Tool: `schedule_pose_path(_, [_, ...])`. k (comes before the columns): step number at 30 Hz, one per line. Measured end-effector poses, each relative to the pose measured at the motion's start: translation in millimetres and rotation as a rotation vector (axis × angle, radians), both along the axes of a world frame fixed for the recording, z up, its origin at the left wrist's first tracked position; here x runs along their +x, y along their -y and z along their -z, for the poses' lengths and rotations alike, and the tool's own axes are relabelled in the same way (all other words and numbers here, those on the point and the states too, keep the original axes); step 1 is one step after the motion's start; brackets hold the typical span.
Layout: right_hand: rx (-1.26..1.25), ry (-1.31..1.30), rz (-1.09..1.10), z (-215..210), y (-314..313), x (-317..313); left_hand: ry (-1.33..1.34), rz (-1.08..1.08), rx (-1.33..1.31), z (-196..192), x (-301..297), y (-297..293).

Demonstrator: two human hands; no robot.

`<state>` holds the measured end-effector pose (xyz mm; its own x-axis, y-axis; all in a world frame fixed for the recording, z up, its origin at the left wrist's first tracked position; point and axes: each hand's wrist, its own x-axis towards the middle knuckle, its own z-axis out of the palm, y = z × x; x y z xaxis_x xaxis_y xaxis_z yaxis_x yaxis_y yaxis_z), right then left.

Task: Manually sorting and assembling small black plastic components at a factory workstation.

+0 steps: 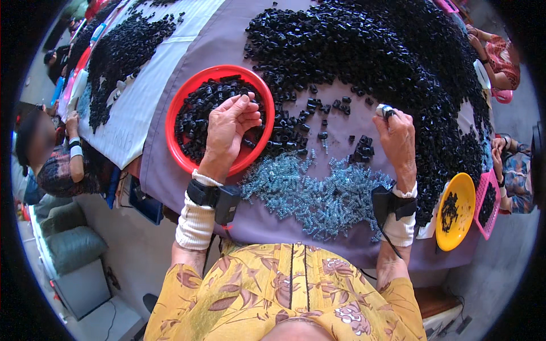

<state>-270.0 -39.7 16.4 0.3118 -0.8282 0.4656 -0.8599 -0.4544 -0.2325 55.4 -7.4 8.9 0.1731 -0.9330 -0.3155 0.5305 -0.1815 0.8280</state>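
My left hand [230, 120] is over a red plastic basin [172, 136] filled with small black plastic parts [196, 116]. Its thumb and forefinger press together, the other fingers curl, and anything between them is too small to make out. Over the purple cloth, my right hand [396, 136] is closed, with a small black plastic part [389, 113] at its fingertips. White wrapping shows on a digit there. Between my wrists lies a spread of small metal coil springs [307, 196]. A few loose black parts [364, 149] sit just left of my right hand.
A large heap of black parts [364, 45] covers the far side of the purple cloth [267, 219]. At the right edge are a yellow bowl [467, 196] and a pink basket [489, 227]. Other people work along both sides; another black heap [128, 48] lies far left.
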Motion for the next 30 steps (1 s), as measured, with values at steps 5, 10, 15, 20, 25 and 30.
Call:
schedule_pose_path(5, [0.079, -0.04, 0.055, 4.0, 6.3, -2.9, 0.022, 0.038, 0.005, 10.3, 17.7, 0.0])
schedule_pose_path(10, [0.147, -0.012, 0.006, 3.9, -1.5, 6.1, 0.141, 0.091, -0.01, -2.8, -10.1, -5.1])
schedule_pose_path(15, [0.138, -0.028, -0.073, 4.6, -12.7, 16.2, 0.094, 0.283, -0.07, 6.4, -37.0, -3.1])
schedule_pose_path(20, [0.161, -0.028, -0.066, 2.2, -10.8, 12.8, 0.144, 0.386, -0.034, 0.5, -46.9, -5.9])
schedule_pose_path(25, [0.109, 0.014, 0.065, 4.5, 14.1, -5.4, 0.148, 0.425, -0.024, 5.9, -49.0, -8.9])
schedule_pose_path(30, [0.136, -0.042, 0.054, 26.3, 33.9, -7.0, 0.13, 0.433, -0.021, 5.0, -51.6, -8.5])
